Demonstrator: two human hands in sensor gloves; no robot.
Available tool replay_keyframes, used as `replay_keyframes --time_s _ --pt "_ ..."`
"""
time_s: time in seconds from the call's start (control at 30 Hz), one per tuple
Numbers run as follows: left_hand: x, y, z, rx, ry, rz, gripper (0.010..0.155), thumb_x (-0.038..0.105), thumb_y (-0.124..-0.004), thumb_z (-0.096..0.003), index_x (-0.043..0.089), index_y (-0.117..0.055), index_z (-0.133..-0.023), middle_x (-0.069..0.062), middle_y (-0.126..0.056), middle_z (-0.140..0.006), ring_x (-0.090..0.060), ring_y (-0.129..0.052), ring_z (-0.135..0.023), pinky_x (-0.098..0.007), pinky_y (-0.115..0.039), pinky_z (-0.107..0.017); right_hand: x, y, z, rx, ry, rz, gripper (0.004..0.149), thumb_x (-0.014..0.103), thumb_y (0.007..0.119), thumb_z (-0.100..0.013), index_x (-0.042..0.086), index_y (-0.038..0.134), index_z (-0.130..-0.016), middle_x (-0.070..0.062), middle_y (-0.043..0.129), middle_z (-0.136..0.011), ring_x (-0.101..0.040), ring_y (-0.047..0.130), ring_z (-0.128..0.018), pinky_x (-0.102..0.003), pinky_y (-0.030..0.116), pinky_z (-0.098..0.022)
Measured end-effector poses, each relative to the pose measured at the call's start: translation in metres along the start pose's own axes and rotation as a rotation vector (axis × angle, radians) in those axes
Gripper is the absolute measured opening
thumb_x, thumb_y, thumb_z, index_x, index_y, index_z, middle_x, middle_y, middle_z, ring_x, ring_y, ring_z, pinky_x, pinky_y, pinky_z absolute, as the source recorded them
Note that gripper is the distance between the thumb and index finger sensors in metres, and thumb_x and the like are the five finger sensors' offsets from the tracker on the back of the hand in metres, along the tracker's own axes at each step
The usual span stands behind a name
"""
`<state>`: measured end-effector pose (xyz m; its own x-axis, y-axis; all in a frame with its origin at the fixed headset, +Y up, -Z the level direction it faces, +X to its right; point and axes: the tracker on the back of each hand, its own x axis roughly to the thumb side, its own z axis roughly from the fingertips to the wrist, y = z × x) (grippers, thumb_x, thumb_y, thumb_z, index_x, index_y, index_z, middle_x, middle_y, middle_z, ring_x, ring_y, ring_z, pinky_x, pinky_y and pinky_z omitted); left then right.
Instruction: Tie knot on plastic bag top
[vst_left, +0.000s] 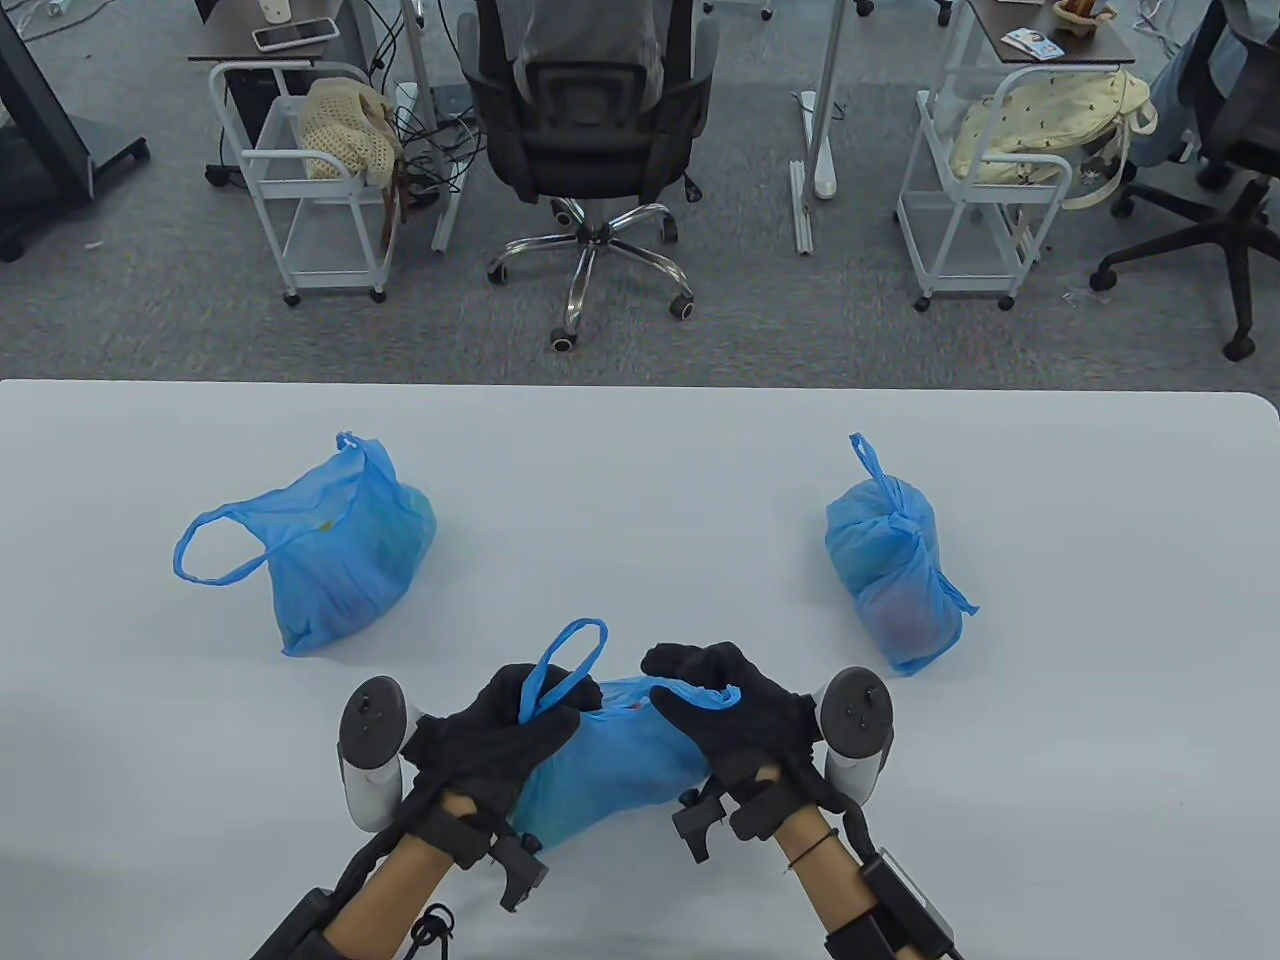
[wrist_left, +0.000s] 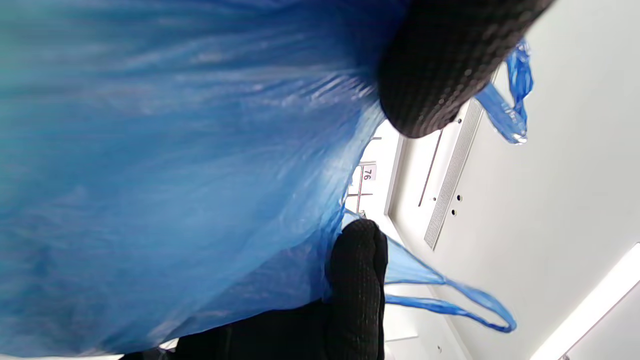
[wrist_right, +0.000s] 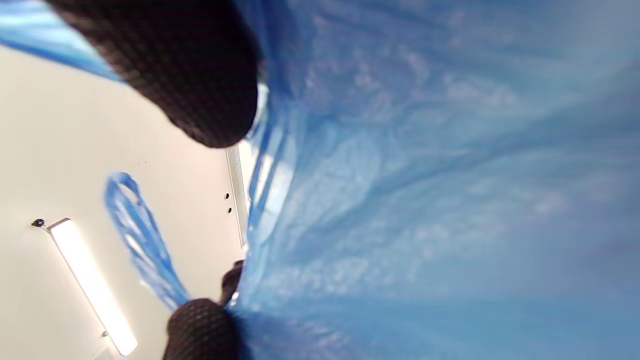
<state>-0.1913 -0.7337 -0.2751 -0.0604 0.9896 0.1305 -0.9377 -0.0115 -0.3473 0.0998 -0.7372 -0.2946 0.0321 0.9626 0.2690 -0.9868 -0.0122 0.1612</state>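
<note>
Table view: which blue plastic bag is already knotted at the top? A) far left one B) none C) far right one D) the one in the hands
C: the blue plastic bag on the right has its handles cinched in a knot; the left blue bag lies with a handle loop open, and the held bag is untied.

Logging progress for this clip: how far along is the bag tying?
Done: the right bag looks knotted. In hand: the left hand and right hand each grip a handle of the near bag, not yet knotted. Left: the left bag, handles loose.
</note>
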Motion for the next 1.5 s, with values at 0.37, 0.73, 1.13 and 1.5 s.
replay_keyframes --time_s 0.37,0.73,1.13,1.5 --pt "-0.007 0.002 -0.002 -0.019 0.039 0.125 0.038 0.038 -0.077 -0.0530 0.027 -0.065 -0.088 -0.002 -0.090 -0.093 -0.029 -0.097 -0.085 -0.061 -0.065 -0.069 -0.005 -0.001 -0.001 0.016 0.058 -0.105 0.060 0.032 0.098 -0.042 0.022 0.070 -0.094 -0.003 0.097 -0.062 -0.031 0.103 -0.058 -0.065 0.071 -0.052" --pt "-0.010 0.001 -0.002 -0.008 0.041 0.128 0.039 0.034 -0.079 -0.0529 0.030 -0.065 -0.089 0.005 -0.097 -0.083 -0.023 -0.102 -0.081 -0.059 -0.067 -0.070 -0.002 0.006 -0.002 0.152 0.049 -0.254 0.035 0.038 0.089 -0.048 0.030 0.083 -0.081 -0.017 0.066 -0.105 -0.048 0.070 -0.093 -0.072 0.055 -0.058" --pt "-0.023 -0.007 -0.004 -0.095 0.064 0.188 0.044 0.038 -0.063 -0.0567 0.026 -0.069 -0.099 0.014 -0.103 -0.067 -0.022 -0.103 -0.074 -0.061 -0.063 -0.071 0.002 0.020 0.002 0.194 0.002 0.074 0.037 0.029 0.075 -0.053 0.017 0.076 -0.088 -0.002 0.095 -0.052 -0.031 0.097 -0.051 -0.064 0.069 -0.051" --pt "-0.011 -0.023 -0.003 -0.151 -0.024 -0.301 0.063 0.044 -0.071 -0.0530 0.018 -0.052 -0.106 0.017 -0.094 -0.033 -0.015 -0.103 -0.046 -0.053 -0.072 -0.063 0.011 0.045 0.011 0.247 -0.138 0.421 0.038 0.029 0.075 -0.053 0.013 0.077 -0.087 -0.001 0.095 -0.042 -0.028 0.097 -0.038 -0.060 0.072 -0.047"
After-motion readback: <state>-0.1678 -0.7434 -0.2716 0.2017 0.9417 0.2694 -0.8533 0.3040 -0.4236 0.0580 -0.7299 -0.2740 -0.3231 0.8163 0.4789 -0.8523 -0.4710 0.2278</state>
